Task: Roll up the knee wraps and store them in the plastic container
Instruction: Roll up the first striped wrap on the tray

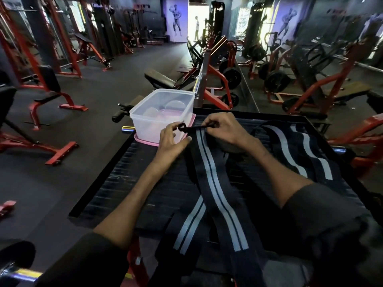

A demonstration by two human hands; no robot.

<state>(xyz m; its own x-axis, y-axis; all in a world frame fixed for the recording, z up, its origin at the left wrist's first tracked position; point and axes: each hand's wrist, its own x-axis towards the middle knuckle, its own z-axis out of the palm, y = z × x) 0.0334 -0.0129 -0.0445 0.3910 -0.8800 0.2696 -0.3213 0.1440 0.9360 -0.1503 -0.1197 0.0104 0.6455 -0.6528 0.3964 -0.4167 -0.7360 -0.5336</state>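
Head view: both hands point(186, 131) pinching thin black tie cord point(193, 128) of black grey-striped elastic knee wrap point(215, 183); best kept taut, edges aligned, rolled tight.

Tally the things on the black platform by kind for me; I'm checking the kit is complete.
Knee wraps: 2, one under the hands, one to the right
Plastic container: 1
Pink lid under it: 1
Total: 4

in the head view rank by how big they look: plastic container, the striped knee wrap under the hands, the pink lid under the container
1. Striped knee wrap, the longest, though nearest the camera.
2. Plastic container.
3. Pink lid: only its rim shows, so its rank is unsure.
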